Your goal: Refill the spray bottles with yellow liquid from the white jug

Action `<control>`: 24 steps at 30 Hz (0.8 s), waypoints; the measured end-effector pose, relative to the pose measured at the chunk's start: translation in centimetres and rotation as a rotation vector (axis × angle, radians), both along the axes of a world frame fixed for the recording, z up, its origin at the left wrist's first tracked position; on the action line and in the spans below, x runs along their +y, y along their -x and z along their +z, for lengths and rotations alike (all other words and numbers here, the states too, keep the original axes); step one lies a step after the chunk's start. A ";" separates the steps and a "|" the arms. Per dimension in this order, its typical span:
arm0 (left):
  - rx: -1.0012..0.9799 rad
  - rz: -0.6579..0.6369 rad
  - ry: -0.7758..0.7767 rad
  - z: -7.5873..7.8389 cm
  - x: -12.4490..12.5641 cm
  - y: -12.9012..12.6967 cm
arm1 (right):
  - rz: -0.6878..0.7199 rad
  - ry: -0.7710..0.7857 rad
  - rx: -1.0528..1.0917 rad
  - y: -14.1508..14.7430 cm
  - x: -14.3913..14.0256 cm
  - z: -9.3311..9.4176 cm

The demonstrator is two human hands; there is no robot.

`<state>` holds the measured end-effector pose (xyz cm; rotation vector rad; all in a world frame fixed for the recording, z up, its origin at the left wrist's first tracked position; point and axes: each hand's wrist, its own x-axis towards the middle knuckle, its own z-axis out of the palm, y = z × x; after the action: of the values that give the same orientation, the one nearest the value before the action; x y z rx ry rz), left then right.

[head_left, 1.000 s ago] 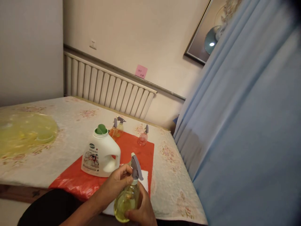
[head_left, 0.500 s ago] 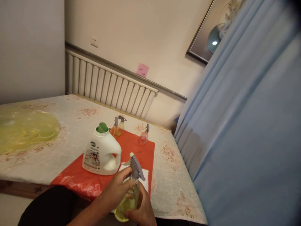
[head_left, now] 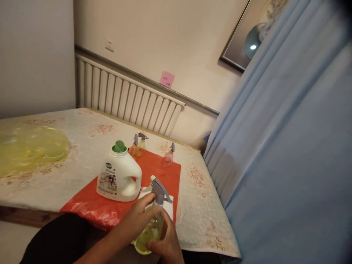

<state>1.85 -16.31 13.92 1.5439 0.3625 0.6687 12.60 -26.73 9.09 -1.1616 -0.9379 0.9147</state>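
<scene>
A pale floral-patterned cloth-covered table (head_left: pixel 82 146) is bearing a red plastic sheet (head_left: pixel 162 174), and on that sheet a white plastic detergent jug with a green cap (head_left: pixel 118 174) is standing upright, just behind a folded white cloth (head_left: pixel 168 205). At the table's near edge, the left hand (head_left: pixel 137 218) is closing around the neck of a clear round spray bottle of yellow liquid with a grey trigger head (head_left: pixel 152 223), while the right hand (head_left: pixel 166 247) is gripping its rounded body from below. Three small spray bottles (head_left: pixel 139 143) are standing at the sheet's far edge.

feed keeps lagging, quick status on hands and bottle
Left hand at spray bottle neck, right hand gripping its base. Grey trigger head on. White jug close behind, not touching.
</scene>
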 end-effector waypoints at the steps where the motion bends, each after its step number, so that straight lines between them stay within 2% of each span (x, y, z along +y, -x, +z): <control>1: -0.016 -0.091 0.047 0.1 0.3 0.2 | -0.006 -0.002 0.009 0.0 0.0 -0.1; 3: -0.033 -0.217 0.124 0.3 1.0 0.6 | -0.011 -0.004 0.014 -0.1 0.0 -0.5; 6: -0.010 -0.251 0.178 0.3 1.5 0.9 | -0.001 -0.001 0.008 -0.2 0.1 -1.1; 13: 0.045 -0.026 0.102 -1.7 0.7 0.1 | 0.010 -0.015 -0.003 -0.3 0.0 -1.2; 20: 0.125 0.171 -0.049 -1.3 -0.1 -0.4 | 0.006 -0.010 -0.040 -0.3 -0.1 -1.3; 22: 0.130 0.163 -0.054 -1.2 0.1 -0.2 | 0.011 -0.010 -0.041 -0.3 -0.1 -1.3; 24: 0.078 0.072 -0.053 -1.1 0.4 0.2 | 0.021 -0.017 -0.031 -0.4 -0.1 -1.3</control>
<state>1.67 -15.92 12.78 1.6165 0.4642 0.6800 12.95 -26.81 7.82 -1.1565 -0.9827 0.9062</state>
